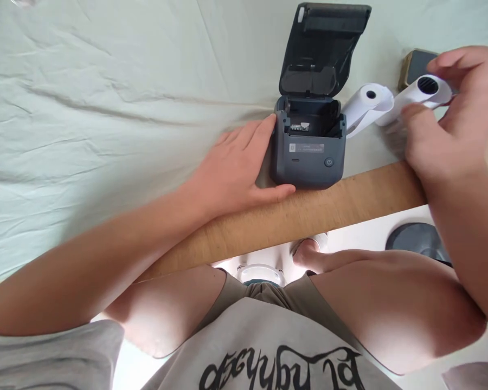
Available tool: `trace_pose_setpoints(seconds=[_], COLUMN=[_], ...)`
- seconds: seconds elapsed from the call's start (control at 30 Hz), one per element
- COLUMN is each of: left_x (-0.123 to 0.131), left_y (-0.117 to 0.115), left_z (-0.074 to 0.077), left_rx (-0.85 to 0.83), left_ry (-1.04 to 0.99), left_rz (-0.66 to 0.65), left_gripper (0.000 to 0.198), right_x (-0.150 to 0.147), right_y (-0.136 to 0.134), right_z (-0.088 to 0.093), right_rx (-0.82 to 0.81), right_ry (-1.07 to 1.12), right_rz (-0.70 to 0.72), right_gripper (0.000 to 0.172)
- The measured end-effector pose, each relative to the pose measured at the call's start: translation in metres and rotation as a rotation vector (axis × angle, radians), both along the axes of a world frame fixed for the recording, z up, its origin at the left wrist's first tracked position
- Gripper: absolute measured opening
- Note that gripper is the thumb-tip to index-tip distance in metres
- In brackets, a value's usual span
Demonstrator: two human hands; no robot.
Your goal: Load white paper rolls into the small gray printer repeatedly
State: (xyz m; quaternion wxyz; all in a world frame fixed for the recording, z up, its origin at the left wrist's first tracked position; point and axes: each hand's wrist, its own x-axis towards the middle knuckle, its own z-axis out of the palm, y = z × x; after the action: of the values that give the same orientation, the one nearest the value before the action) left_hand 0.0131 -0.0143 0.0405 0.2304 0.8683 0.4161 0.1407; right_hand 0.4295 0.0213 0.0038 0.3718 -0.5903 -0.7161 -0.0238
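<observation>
A dark blue-grey printer (309,168) stands near the table's front edge, its black lid (323,51) raised and its inner compartment exposed. My left hand (236,168) rests against the printer's left side, fingers spread, thumb along its lower front edge. To the right of the printer, a white paper roll (370,105) with a small dark core leans at an angle. My right hand (457,114) has its thumb and fingers around a second white paper roll (410,103), which has a wider black core and a loose paper end.
A small dark box with a tan side (409,67) lies behind the second roll. Wrinkled pale green cloth (126,81) covers the table up to its bare wooden front edge (244,233). My legs are below the edge, and a dark round object (417,241) is on the floor at right.
</observation>
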Motion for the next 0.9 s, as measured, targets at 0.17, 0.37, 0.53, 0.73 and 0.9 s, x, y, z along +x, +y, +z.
trace_pose_setpoints(seconds=[0.17,0.37,0.53,0.73,0.9], left_x=[0.001,0.003,0.001,-0.002,-0.002], left_y=[0.001,-0.003,-0.002,-0.002,-0.003], left_z=[-0.003,0.002,-0.001,-0.005,-0.003], left_rx=[0.009,0.032,0.014,0.049,0.040], left_ry=[-0.032,0.015,0.001,-0.025,-0.034], left_rz=[-0.010,0.009,0.013,-0.003,0.003], left_gripper=[0.113,0.118,0.117,0.111,0.113], right_x=[-0.032,-0.089,-0.081,-0.078,-0.086], right_y=[-0.017,-0.021,-0.014,-0.041,-0.059], right_z=[0.024,0.020,0.021,0.030,0.028], right_rx=[0.143,-0.056,-0.128,-0.028,-0.106], right_ry=[-0.220,-0.319,-0.288,-0.217,-0.164], right_rz=[0.178,-0.069,-0.057,0.042,0.166], right_gripper=[0.068,0.068,0.061,0.066,0.049])
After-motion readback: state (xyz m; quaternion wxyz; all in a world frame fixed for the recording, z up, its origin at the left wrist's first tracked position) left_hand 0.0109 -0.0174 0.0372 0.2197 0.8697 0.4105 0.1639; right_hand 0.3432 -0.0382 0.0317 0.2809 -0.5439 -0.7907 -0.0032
